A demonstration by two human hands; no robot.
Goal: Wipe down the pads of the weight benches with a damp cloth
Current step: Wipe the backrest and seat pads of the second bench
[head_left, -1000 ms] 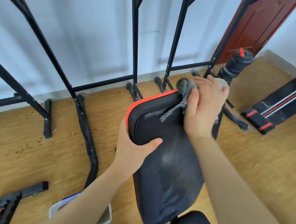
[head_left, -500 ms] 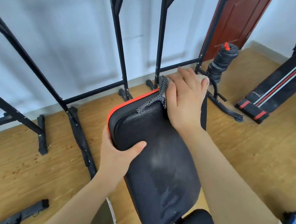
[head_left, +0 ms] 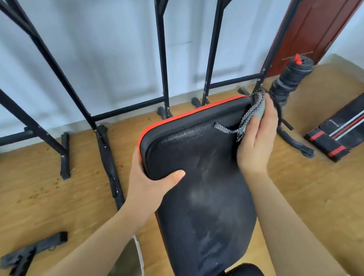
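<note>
Two hands are on the black back pad (head_left: 205,193). The left hand (head_left: 152,183) has a closed grip on its left edge, with the thumb on the front face and the fingers behind. The right hand (head_left: 256,143), its fingers nearly straight, presses the grey cloth (head_left: 249,114) against the upper right corner of the pad.

A single head-worn camera looked forward and down, close over the bench pad (head_left: 205,193) near centre, facing the far wall (head_left: 97,45), with wooden floor (head_left: 22,191) left and right.
</note>
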